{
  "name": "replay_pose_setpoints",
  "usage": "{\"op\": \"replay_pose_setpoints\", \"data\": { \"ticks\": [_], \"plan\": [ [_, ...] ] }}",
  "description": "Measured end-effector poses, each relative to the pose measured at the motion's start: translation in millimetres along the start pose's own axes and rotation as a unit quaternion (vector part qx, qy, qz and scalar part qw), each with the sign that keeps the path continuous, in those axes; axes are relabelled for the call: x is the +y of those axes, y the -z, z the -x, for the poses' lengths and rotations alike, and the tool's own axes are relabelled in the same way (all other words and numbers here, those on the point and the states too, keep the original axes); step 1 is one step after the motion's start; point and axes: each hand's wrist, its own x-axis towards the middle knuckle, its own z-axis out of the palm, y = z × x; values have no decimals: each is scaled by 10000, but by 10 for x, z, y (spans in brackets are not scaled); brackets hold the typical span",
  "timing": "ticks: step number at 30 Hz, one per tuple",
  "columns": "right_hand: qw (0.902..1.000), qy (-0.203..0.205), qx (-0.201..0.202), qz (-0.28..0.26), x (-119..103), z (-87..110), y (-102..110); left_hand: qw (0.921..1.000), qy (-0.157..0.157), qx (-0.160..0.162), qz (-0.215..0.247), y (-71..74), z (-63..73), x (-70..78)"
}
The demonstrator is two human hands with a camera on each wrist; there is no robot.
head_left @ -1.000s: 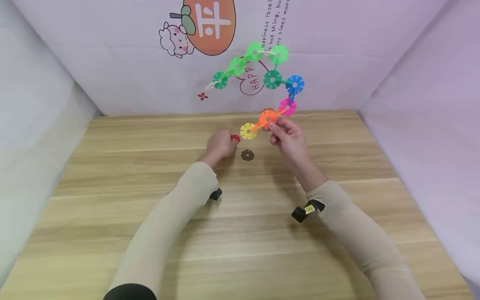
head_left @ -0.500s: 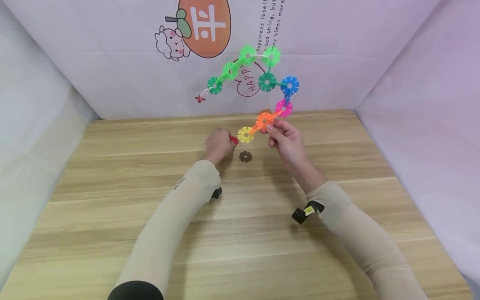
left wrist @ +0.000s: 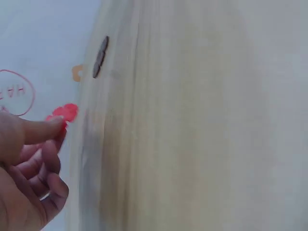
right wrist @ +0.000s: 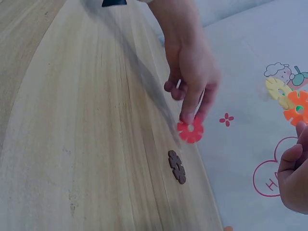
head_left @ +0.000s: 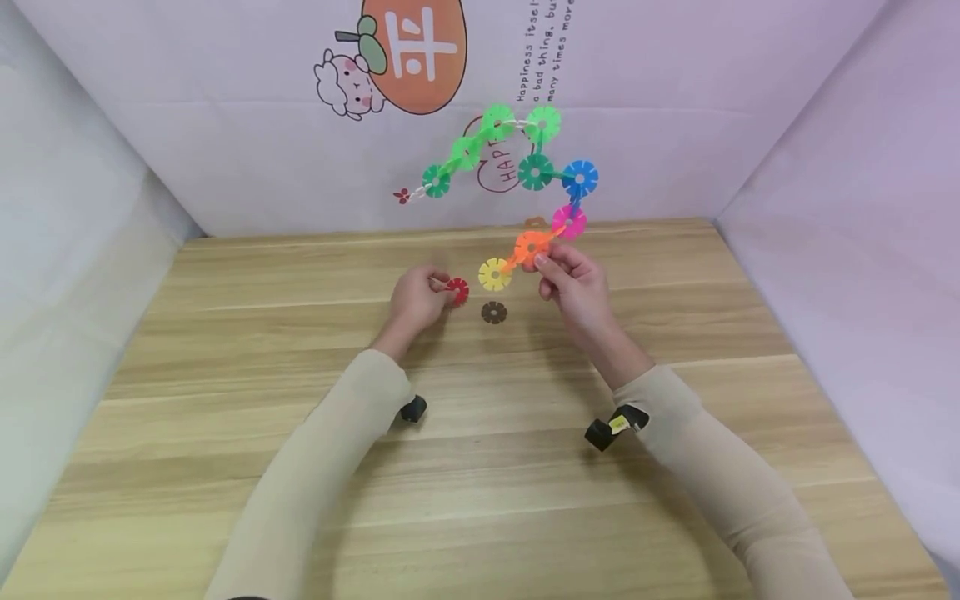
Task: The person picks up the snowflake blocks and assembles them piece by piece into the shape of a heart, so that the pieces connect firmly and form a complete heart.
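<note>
In the head view my left hand (head_left: 420, 298) pinches a red notched snowflake disc (head_left: 458, 291) between thumb and fingers, just above the table. The same red disc (left wrist: 70, 112) shows in the left wrist view, its lower part covered by the thumb. My right hand (head_left: 581, 287) pinches a chain of linked snowflake discs by its orange disc (head_left: 529, 247). A yellow disc (head_left: 495, 274) forms the chain's near end, apart from the red one. Beyond the orange come a pink disc (head_left: 569, 222), a blue disc (head_left: 580, 178) and several green discs, arching upward.
A brown snowflake disc (head_left: 494, 312) lies on the wooden table (head_left: 480, 467), below the yellow disc. White cloth walls (head_left: 247, 158) with printed drawings and lettering stand behind and at both sides. A small black camera (head_left: 609, 428) sits at my right wrist.
My left hand has drawn back left and toward me with the red disc, which now shows its full face. The right hand stays nearly still; the chain's upper part sits slightly lower.
</note>
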Motion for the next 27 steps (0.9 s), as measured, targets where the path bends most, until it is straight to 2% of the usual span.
{"op": "replay_pose_setpoints", "data": {
  "ticks": [3, 5, 8, 10, 12, 15, 20, 22, 27],
  "plan": [
    [9999, -110, 13, 50, 11, 3, -3, 9967, -127, 189, 774, 61, 187, -12],
    [9998, -185, 16, 48, 19, 9, -26, 9909, -269, 301, 1286, 110, 346, -11],
    [9996, -264, 36, -106, 26, 21, -70, 9825, -638, 472, 1683, 162, 595, 12],
    [9993, -291, 35, -235, 25, 37, -110, 9785, -1034, 646, 1662, 187, 742, 33],
    [9988, -310, -2, -376, 24, 53, -151, 9739, -1501, 908, 1441, 206, 853, 48],
    [9985, -293, -52, -457, 15, 83, -186, 9630, -2095, 1332, 1047, 220, 952, 79],
    [9979, -297, -106, -557, 26, 122, -226, 9500, -2542, 1744, 487, 248, 1017, 87],
    [9976, -291, -110, -623, 32, 133, -238, 9453, -2706, 1795, 302, 257, 1028, 84],
    [9969, -257, -87, -744, 48, 134, -254, 9275, -3233, 1876, -59, 266, 1035, 83]
  ]
}}
